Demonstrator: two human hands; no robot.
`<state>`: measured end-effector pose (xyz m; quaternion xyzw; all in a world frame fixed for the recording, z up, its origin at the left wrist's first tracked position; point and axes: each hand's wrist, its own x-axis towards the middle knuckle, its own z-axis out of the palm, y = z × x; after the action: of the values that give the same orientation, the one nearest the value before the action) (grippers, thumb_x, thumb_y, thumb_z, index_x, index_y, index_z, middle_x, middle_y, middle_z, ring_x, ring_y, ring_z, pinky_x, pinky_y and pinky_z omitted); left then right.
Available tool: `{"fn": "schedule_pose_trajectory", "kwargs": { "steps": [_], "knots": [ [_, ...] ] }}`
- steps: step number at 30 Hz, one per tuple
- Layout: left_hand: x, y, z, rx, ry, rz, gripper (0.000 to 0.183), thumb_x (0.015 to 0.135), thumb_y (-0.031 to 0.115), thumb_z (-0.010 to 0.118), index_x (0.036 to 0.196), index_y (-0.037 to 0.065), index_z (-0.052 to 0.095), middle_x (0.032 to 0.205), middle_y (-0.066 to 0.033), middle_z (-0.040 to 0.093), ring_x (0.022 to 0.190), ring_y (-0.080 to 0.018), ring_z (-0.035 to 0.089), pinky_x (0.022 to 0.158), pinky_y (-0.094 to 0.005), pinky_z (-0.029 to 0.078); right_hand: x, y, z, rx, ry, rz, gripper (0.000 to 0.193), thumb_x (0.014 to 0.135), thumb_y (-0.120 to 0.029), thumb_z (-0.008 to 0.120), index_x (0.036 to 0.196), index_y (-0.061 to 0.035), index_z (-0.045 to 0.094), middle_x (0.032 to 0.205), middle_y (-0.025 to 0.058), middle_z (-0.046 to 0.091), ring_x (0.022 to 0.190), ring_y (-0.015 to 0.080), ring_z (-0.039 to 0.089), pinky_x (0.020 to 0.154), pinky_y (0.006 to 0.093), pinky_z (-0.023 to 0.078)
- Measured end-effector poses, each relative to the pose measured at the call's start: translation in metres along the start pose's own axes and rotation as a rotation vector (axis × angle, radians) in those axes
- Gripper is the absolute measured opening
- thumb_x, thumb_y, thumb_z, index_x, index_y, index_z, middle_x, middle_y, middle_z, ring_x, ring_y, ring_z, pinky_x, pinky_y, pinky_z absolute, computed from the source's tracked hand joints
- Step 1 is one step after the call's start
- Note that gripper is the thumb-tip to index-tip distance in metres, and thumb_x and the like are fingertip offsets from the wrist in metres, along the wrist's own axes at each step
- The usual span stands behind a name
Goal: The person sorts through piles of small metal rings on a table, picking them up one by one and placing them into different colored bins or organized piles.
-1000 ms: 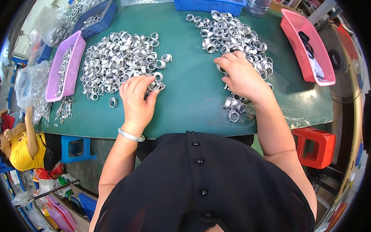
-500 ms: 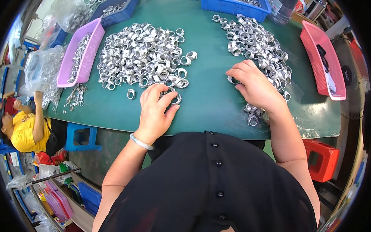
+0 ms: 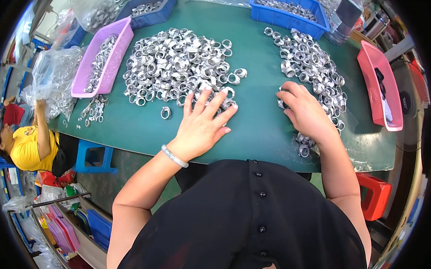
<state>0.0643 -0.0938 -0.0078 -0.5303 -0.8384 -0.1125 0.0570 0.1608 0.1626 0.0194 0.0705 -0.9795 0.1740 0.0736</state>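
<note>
A large heap of silvery metal rings [image 3: 175, 62] lies on the green table, left of centre. My left hand [image 3: 201, 124] rests at its near right edge, fingers spread and tips touching several rings; nothing is gripped in it. A pale bangle [image 3: 174, 156] circles that wrist. To the right is a smaller, longer pile of rings [image 3: 317, 67]. My right hand [image 3: 307, 111] is at its left side with fingers curled down; a metal ring [image 3: 281, 104] shows between fingertips and thumb. A single ring [image 3: 166, 113] lies apart, left of my left hand.
A purple basket [image 3: 117, 60] with metal parts stands at left; blue trays [image 3: 158, 19] [image 3: 290, 22] sit at the back. A pink basket [image 3: 376, 88] and a plastic bottle [image 3: 345, 20] stand at right. Near my right forearm lie darker rings [image 3: 304, 150]. A person in yellow [image 3: 27, 149] sits at far left.
My left hand has opened from a pinch over a ring, spread its fingers and moved onto the heap's near right edge. The right hand keeps its place. The whole view has shifted slightly.
</note>
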Motion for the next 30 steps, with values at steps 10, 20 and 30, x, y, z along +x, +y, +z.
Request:
{"fn": "schedule_pose_trajectory", "kwargs": {
  "steps": [10, 20, 30],
  "knots": [
    [0.010, -0.005, 0.002, 0.049, 0.069, -0.021, 0.044, 0.073, 0.022, 0.067, 0.116, 0.022, 0.055, 0.127, -0.0032, 0.044, 0.123, -0.0282, 0.035, 0.097, -0.0586, 0.020, 0.008, -0.001, 0.004, -0.062, 0.020, -0.078, 0.021, 0.073, 0.001, 0.053, 0.094, -0.0001, 0.058, 0.088, 0.0122, 0.055, 0.084, 0.0294, 0.055, 0.074, 0.0375, 0.046],
    [0.017, -0.032, -0.007, -0.191, 0.318, -0.014, 0.037, 0.071, 0.017, 0.067, 0.107, 0.012, 0.058, 0.111, -0.0083, 0.054, 0.108, -0.0288, 0.048, 0.094, -0.0464, 0.030, 0.012, -0.004, 0.004, 0.006, -0.019, -0.019, 0.024, 0.071, -0.002, 0.060, 0.095, -0.0025, 0.059, 0.087, 0.0115, 0.055, 0.085, 0.0302, 0.055, 0.075, 0.0391, 0.045],
    [0.078, -0.123, -0.021, -0.182, 0.272, -0.423, 0.025, 0.072, 0.016, 0.067, 0.097, 0.012, 0.065, 0.111, -0.0072, 0.054, 0.110, -0.0269, 0.047, 0.095, -0.0421, 0.030, 0.014, -0.006, 0.003, 0.017, -0.001, -0.017, 0.025, 0.071, -0.006, 0.063, 0.096, -0.0030, 0.058, 0.088, 0.0112, 0.056, 0.085, 0.0300, 0.055, 0.075, 0.0386, 0.045]
  ]
}}
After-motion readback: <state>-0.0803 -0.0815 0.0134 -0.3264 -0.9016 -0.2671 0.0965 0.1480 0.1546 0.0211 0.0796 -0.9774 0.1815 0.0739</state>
